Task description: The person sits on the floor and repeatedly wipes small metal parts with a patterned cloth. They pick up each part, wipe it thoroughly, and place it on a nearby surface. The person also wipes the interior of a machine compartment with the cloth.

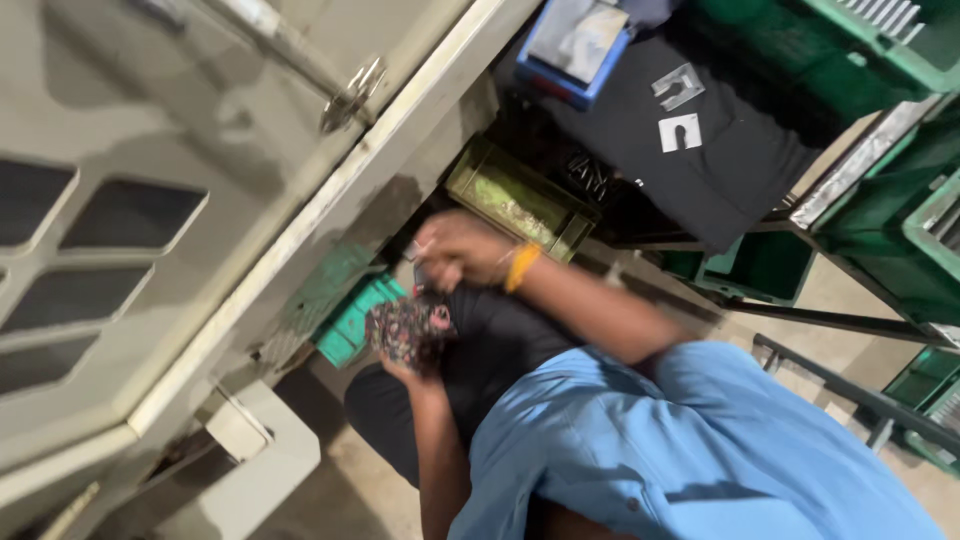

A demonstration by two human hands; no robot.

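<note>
We can't tell what the right hand pinches; it is too blurry and small. The patterned pouch hides most of the left hand. The top edge cuts off the blue bin, and the right edge cuts off the green crates.

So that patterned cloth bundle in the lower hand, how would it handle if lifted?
The patterned cloth looks crumpled and bunched in the left hand, so probably floppy and light. Its soft folds suggest it would not roll or slip easily. The blur hides its texture.
</note>
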